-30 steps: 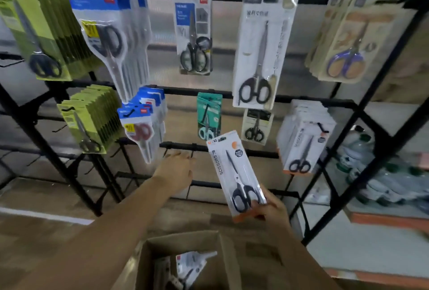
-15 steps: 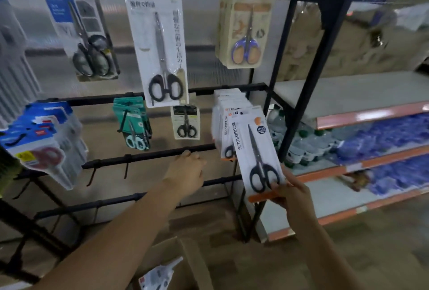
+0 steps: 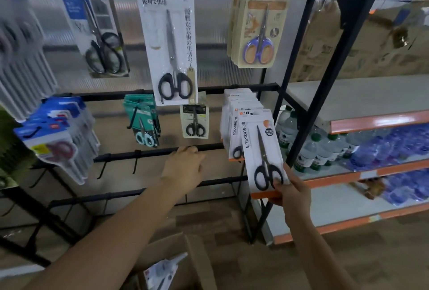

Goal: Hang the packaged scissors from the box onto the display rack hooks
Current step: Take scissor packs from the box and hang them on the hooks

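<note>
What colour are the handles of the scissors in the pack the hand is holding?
Black, seen in the head view: the white packaged scissors held by the right hand have black handles.

The black metal display rack [image 3: 243, 87] carries packaged scissors on hooks along its horizontal bars. Directly above the grip, a stack of white "SCISSORS" cards with orange bases [image 3: 234, 125] hangs from the middle bar. Up and left of the grip hang a tall white card with black-handled scissors [image 3: 169, 41] and a small beige card [image 3: 194, 121]. Right of the grip, a white shelf with orange edging [image 3: 371, 122] holds clear plastic bottles with green caps [image 3: 311, 150].
</note>
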A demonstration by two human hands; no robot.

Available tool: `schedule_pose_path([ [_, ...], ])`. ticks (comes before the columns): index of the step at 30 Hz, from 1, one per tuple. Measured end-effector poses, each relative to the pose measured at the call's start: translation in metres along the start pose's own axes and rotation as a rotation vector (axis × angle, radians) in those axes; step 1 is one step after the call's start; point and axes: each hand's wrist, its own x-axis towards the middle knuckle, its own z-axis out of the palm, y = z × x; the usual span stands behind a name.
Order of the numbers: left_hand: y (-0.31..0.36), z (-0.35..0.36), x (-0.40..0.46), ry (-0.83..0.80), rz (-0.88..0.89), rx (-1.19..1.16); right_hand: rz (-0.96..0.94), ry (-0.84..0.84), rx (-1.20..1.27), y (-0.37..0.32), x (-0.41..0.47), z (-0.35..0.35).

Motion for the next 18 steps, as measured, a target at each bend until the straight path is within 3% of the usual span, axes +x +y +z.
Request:
schedule_pose_path([
  [5, -0.006, 0.005, -0.007, -0.026, -0.030, -0.041, -0.004, 0.012, -0.108, 0.009, 0.003, -0.001],
  [11, -0.009, -0.008, 0.003, 0.055, -0.032, -0.103, -0.140, -0.019, -0.552, 0.000, 0.043, 0.026],
  [13, -0.014, -0.007, 0.001, 0.045, -0.044, -0.139, -0.093, -0.079, -0.690, 0.000, 0.054, 0.033],
  [16, -0.034, 0.005, -0.009, -0.066, -0.099, -0.166, 0.020, -0.153, -0.817, 0.009, 0.063, 0.046],
  [18, -0.055, 0.022, -0.025, -0.166, -0.209, -0.198, -0.005, -0.226, -0.897, 0.023, 0.065, 0.063],
])
